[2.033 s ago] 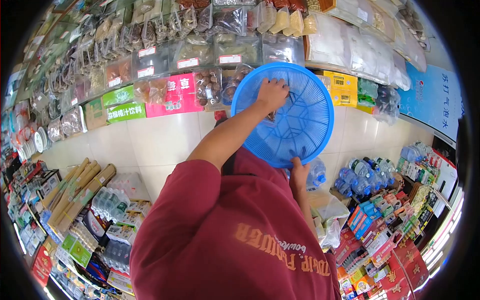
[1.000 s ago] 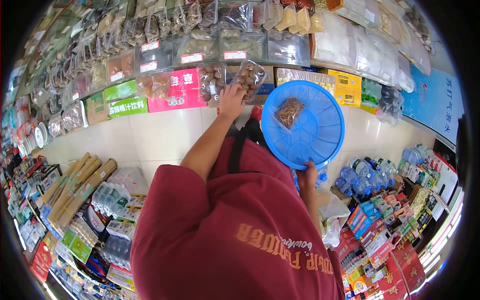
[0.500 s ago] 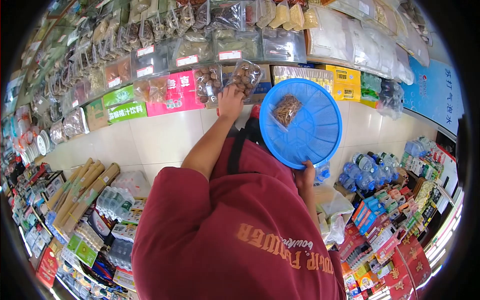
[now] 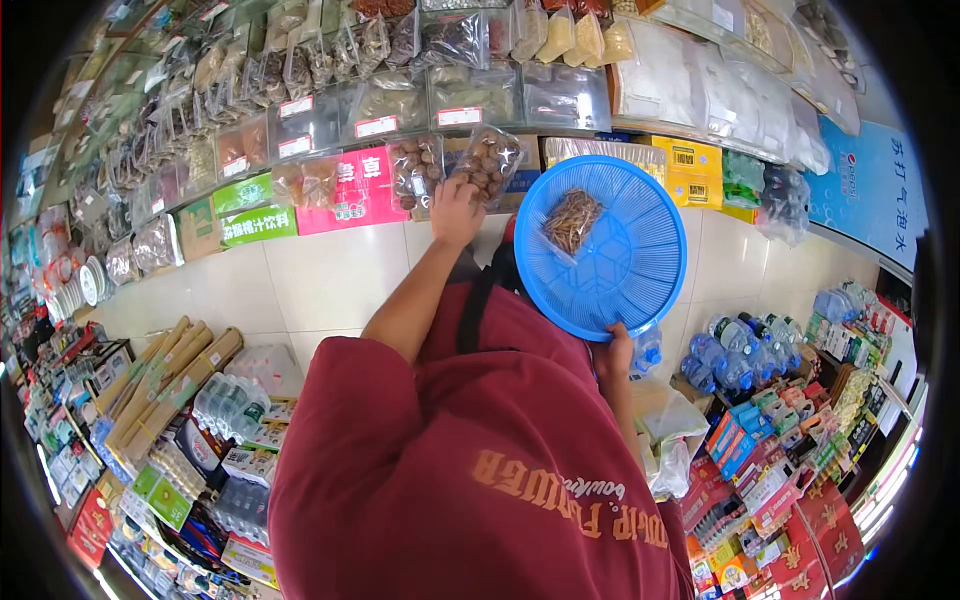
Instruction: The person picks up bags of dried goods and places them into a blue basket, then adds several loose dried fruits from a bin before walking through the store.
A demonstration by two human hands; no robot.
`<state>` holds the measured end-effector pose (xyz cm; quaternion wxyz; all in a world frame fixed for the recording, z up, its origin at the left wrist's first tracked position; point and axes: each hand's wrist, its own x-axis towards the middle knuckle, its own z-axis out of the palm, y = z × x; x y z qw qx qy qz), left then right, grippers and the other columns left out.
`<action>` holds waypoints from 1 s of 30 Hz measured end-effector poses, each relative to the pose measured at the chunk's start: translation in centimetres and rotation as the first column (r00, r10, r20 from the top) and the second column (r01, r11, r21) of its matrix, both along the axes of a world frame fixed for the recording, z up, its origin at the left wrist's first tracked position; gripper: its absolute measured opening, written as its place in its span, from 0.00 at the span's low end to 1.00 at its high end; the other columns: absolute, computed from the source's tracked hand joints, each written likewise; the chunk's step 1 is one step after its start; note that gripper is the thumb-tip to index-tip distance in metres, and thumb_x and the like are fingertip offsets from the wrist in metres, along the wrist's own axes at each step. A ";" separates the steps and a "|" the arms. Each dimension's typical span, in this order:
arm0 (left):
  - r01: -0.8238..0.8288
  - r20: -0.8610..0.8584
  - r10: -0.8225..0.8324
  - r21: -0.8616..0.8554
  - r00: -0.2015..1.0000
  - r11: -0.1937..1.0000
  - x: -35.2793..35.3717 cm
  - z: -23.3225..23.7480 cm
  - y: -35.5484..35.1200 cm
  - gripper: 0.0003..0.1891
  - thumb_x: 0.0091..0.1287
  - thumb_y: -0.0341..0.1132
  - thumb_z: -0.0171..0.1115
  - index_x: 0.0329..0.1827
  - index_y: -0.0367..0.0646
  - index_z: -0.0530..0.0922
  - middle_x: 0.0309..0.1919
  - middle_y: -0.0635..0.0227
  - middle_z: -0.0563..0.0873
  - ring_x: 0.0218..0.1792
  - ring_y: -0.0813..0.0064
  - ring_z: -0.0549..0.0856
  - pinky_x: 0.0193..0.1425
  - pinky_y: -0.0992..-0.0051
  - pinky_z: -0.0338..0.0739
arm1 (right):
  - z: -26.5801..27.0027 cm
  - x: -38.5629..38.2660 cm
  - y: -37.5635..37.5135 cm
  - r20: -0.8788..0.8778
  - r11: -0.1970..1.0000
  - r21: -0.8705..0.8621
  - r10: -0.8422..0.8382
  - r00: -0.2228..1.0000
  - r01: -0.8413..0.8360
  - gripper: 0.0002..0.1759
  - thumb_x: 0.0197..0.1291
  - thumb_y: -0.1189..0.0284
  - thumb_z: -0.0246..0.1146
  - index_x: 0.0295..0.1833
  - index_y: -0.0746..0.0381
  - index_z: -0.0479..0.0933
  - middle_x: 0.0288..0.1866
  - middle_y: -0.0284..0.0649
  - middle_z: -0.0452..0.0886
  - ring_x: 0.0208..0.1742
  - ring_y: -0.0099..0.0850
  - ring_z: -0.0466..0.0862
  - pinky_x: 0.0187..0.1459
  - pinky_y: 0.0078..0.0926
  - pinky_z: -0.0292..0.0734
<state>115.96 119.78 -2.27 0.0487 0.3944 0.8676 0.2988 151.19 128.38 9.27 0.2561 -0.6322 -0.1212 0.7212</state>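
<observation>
My left hand [image 4: 456,214] reaches forward to the lower edge of a clear bag of brown, round, walnut-like pieces [image 4: 488,168], its fingers curled on the bag's lower left corner. Just left of it lies a similar bag [image 4: 415,170] with a small white label. At the right, my right hand [image 4: 615,345] grips the near rim of a round blue plastic basket [image 4: 640,260]. Inside the basket is a small clear bag of thin brown dried strips [image 4: 573,222]. The basket is tilted toward me, its inside in view.
Bagged dried goods fill the shelf [image 4: 380,100] ahead. Under its front edge stand a pink carton [image 4: 355,190] and yellow boxes [image 4: 693,172]. Behind me are bottled water packs [image 4: 230,405], rolled cardboard [image 4: 170,390] and large bottles [image 4: 735,350]. Pale floor tiles [image 4: 335,275] run between.
The walnut-like bag under my left hand has tilted and shifted slightly toward me, with the hand moving a little the same way. The basket has moved slightly left in the view.
</observation>
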 end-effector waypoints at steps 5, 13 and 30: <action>-0.616 0.921 -0.356 0.192 -0.155 0.764 -0.5 7.9 0.6 0.26 0.66 0.56 0.52 0.57 0.45 0.73 0.55 0.58 0.76 0.49 0.61 0.78 0.50 0.62 0.72 | 2.2 -1.4 1.0 -0.006 0.993 0.087 0.085 0.996 -0.084 0.31 0.49 0.80 0.50 0.63 0.65 0.61 0.56 0.48 0.72 0.55 0.48 0.76 0.50 0.57 0.76; -0.647 0.483 -0.777 0.449 -0.405 0.616 0.7 22.2 -1.1 0.47 0.62 0.75 0.29 0.75 0.49 0.53 0.72 0.48 0.60 0.65 0.56 0.70 0.61 0.59 0.67 | 2.7 -2.8 4.3 -0.076 0.968 0.126 0.227 0.971 -0.217 0.29 0.48 0.80 0.50 0.60 0.66 0.64 0.53 0.47 0.74 0.52 0.46 0.78 0.47 0.53 0.78; -0.295 0.528 -0.841 0.827 0.119 0.478 7.6 26.7 -7.5 0.54 0.58 0.79 0.24 0.74 0.40 0.54 0.69 0.41 0.62 0.64 0.55 0.70 0.61 0.62 0.65 | 2.4 -4.8 7.9 -0.094 0.754 0.264 0.641 0.762 -0.601 0.39 0.48 0.79 0.50 0.72 0.64 0.53 0.61 0.49 0.69 0.59 0.44 0.74 0.51 0.47 0.77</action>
